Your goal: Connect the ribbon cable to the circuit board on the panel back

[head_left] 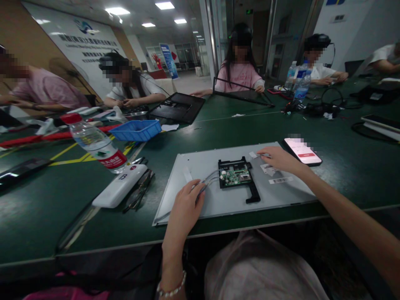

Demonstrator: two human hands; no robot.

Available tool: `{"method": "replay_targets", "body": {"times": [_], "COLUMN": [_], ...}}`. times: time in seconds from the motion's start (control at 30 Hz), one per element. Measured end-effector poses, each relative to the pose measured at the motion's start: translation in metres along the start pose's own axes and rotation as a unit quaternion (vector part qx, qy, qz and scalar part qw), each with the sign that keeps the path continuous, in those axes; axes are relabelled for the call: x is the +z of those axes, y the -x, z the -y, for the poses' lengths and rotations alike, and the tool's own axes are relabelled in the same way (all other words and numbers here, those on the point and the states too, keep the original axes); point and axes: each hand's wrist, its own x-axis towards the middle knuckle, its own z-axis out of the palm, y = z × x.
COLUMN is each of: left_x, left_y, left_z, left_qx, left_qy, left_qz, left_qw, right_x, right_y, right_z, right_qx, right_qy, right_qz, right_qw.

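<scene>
A flat grey display panel (212, 204) lies on the table before me. On it sits a black plastic bracket (253, 193) holding a green circuit board (231, 177). Thin grey cables (210, 178) run left from the board into my left hand (189, 202), whose fingers are closed around them near the panel's left side. My right hand (283, 159) is at the panel's far right, thumb and finger pinched at a small whitish piece of tape (253, 155). Below that hand, a white label (269, 169) and a barcode sticker (280, 180) are on the panel.
A phone (302, 151) lies right of the panel. To the left are a white power bank (120, 187), eyeglasses (139, 191), a water bottle (96, 143) and a blue tray (136, 130). Across the table, people handle a black frame (243, 98) and a black panel (178, 107).
</scene>
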Motion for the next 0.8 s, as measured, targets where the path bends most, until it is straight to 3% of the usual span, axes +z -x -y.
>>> {"method": "replay_targets", "body": {"times": [0.13,0.33,0.5,0.67,0.8], "left_x": [0.001,0.0,-0.001,0.006,0.023], "left_y": [0.0,-0.001,-0.002,-0.01,-0.019], "left_z": [0.0,0.0,-0.003,-0.039,-0.07], "left_qx": [0.002,0.01,0.023,0.024,0.034], "left_qy": [-0.004,-0.005,-0.037,-0.014,0.027], "left_qz": [0.0,-0.008,-0.062,-0.105,-0.083], "left_qw": [1.0,1.0,0.997,0.994,0.996], "right_x": [0.006,0.007,0.008,0.01,0.012], "right_y": [0.005,0.009,0.008,0.007,0.005], "right_z": [-0.004,0.001,0.002,0.002,0.003], "right_qx": [0.026,0.024,0.018,0.006,-0.006], "right_qy": [-0.048,-0.093,-0.065,-0.034,0.002], "right_qz": [-0.037,-0.043,-0.042,-0.05,-0.041], "right_qw": [0.998,0.994,0.997,0.998,0.999]}}
